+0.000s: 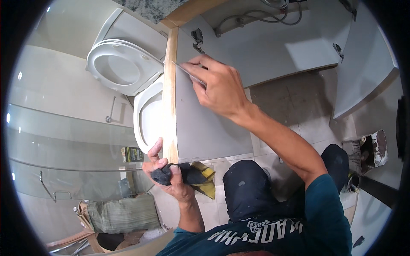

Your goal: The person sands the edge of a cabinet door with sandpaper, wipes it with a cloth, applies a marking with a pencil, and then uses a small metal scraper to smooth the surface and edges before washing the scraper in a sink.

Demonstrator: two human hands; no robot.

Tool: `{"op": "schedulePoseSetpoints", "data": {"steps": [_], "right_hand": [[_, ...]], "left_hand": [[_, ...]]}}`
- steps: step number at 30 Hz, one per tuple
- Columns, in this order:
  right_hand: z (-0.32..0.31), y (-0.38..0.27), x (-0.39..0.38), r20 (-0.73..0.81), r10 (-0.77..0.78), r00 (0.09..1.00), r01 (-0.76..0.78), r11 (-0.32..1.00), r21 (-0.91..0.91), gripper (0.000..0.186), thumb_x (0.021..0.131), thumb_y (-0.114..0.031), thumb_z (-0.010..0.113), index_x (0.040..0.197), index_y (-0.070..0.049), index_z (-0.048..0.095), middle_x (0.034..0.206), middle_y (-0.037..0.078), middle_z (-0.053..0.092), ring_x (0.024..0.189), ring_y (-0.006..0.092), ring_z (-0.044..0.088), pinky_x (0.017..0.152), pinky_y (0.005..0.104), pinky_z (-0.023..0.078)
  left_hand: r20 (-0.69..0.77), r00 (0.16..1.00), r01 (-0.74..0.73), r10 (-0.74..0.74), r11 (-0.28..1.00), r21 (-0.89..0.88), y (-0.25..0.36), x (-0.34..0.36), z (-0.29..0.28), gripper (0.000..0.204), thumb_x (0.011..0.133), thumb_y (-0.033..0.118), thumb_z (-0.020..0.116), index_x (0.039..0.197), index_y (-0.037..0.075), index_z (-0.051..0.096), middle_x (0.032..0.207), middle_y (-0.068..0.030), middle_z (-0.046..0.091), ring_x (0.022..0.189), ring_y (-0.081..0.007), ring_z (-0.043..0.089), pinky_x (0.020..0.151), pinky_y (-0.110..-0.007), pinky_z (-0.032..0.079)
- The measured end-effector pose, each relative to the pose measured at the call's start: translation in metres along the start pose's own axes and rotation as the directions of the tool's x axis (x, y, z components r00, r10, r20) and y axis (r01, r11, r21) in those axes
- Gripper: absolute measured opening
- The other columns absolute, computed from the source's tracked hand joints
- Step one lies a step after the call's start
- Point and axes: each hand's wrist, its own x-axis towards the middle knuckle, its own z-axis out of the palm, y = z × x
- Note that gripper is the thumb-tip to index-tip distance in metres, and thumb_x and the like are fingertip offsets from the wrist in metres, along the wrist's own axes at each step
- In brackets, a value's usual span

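A grey cabinet door (209, 128) stands open with its long, pale wooden edge (170, 94) facing up. My right hand (220, 85) pinches a thin, flat tool (188, 72) whose tip meets this edge near its far end; its exact kind is hard to make out. At the near end of the edge, my left hand (175, 183) is closed round a dark grey and yellow cloth (194, 176). Its fingers also rest against the door's corner.
A white toilet (143, 115) with its lid raised stands left of the door. Beyond are an open cabinet (265, 51) with hoses and a second open door (363, 64). A stained paint container (373, 149) sits at right; a green sack (124, 215) lies lower left by a glass panel (64, 141).
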Motion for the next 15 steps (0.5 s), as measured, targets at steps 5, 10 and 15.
{"op": "schedulePoseSetpoints", "data": {"steps": [5,10,15], "right_hand": [[0.007,0.024,0.017,-0.013,0.012,1.0,-0.013,1.0,-0.02,0.033,0.081,-0.004,0.065,0.112,-0.007,0.075,0.105,0.006,0.07,0.083,0.0295,0.07,0.075,0.0403,0.058],[0.008,0.02,0.019,0.0,0.021,1.0,-0.021,0.998,-0.054,0.027,0.086,-0.003,0.063,0.11,-0.006,0.076,0.102,0.004,0.071,0.081,0.0272,0.07,0.073,0.0361,0.057],[0.011,0.028,0.021,-0.034,-0.002,0.999,0.002,1.0,-0.025,0.024,0.087,-0.005,0.064,0.109,-0.007,0.076,0.101,0.004,0.071,0.082,0.0269,0.07,0.072,0.0369,0.056]], "left_hand": [[0.013,1.0,-0.003,0.003,1.0,-0.016,-0.004,0.001,0.004,0.034,0.087,0.023,0.074,0.106,0.013,0.047,0.133,-0.0279,0.051,0.132,-0.0349,0.047,0.116,-0.053,0.031],[0.011,1.0,0.014,-0.014,1.0,-0.017,-0.001,0.0,0.0,0.034,0.087,0.023,0.074,0.105,0.013,0.047,0.131,-0.0273,0.051,0.132,-0.0356,0.047,0.115,-0.053,0.032],[0.019,1.0,-0.01,0.01,1.0,0.026,-0.001,0.002,0.002,0.034,0.087,0.024,0.074,0.105,0.013,0.047,0.13,-0.027,0.051,0.132,-0.0359,0.047,0.115,-0.052,0.033]]}}
